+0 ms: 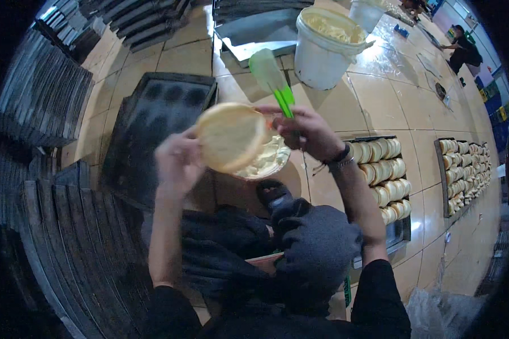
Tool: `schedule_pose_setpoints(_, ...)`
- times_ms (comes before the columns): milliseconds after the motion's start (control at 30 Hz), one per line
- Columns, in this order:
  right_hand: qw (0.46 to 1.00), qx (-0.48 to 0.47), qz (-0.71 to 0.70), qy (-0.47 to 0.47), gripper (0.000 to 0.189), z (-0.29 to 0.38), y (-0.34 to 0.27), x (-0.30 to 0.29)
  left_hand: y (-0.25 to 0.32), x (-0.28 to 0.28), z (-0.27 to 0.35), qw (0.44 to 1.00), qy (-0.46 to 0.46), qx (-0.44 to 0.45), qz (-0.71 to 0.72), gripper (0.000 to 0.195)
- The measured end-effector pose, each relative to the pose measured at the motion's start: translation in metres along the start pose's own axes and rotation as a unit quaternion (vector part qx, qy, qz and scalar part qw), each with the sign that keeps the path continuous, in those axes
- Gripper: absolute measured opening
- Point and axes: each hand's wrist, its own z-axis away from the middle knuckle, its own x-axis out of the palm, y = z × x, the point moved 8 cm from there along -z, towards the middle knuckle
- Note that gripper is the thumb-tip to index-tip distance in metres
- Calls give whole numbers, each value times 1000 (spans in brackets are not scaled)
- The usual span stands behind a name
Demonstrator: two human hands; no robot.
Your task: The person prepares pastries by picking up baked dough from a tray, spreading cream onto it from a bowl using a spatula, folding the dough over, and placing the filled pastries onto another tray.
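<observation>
My left hand, blurred, grips the left edge of a round, flat bun held up in front of me. In my right hand is a silicone spatula with a bright green handle and a pale blade pointing up and away. The right fingers reach to the bun's upper right edge; whether they press on it is hard to tell. Behind and below the bun, partly hidden by it, sits a round bowl of pale cream.
Dark baking trays are stacked at left; a moulded baking tray lies near my left hand. A white bucket of cream stands ahead. Two trays of bun rows rest on the tiled floor. A person crouches far right.
</observation>
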Motion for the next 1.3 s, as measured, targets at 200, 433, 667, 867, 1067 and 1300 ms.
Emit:
schedule_pose_setpoints(200,795,-81,580,157,25,-68,40,-75,29,-98,68,967,209,85,116,45)
schedule_pose_setpoints(433,490,-172,838,167,13,-157,85,-95,-2,-118,78,973,161,90,139,64)
schedule_pose_setpoints(667,465,-209,857,70,12,-226,136,-102,-24,-133,53,939,143,62,308,83)
schedule_pose_setpoints(867,623,69,779,-1,16,-208,199,-135,-40,-147,63,939,175,40,293,69)
schedule_pose_setpoints(1067,741,236,628,28,34,-186,246,-153,-44,-150,68,949,239,32,202,75)
schedule_pose_setpoints(1300,930,202,302,58,24,-171,266,-156,-44,-142,63,973,182,32,136,78)
